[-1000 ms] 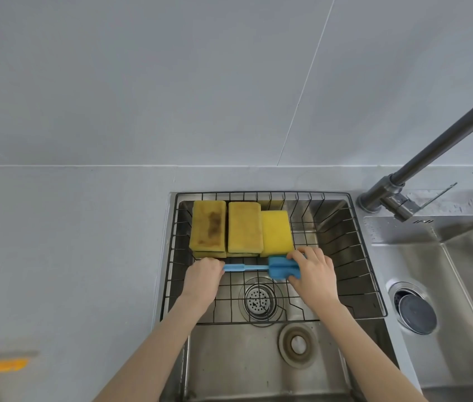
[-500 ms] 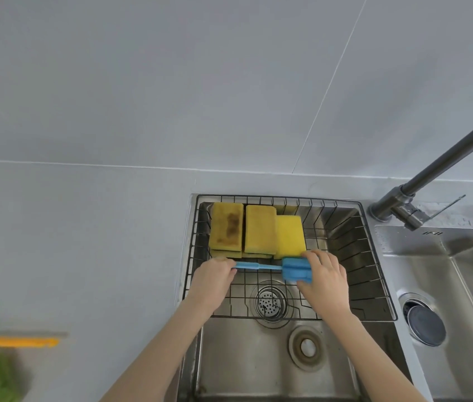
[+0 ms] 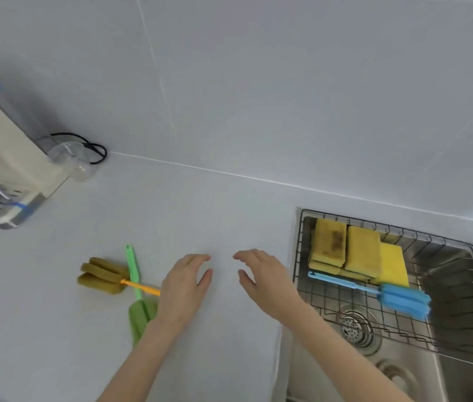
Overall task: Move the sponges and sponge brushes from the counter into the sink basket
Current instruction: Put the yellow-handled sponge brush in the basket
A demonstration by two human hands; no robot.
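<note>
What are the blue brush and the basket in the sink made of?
The blue brush looks like a thin, smooth plastic handle with a soft foam head: the head is matte, with deep ridges. The basket looks like thin metal wire, dark and slightly shiny, crossed into an open grid. I can't tell if the wire is coated.

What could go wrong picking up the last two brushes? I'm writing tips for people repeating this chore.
The green brush and the orange-handled brush lie crossed on the counter, so lifting one may drag or flick the other. The left hand covers the orange handle's end, which could make for a clumsy grasp. The basket already holds stacked sponges and the blue brush, so added brushes might rest unevenly.
</note>
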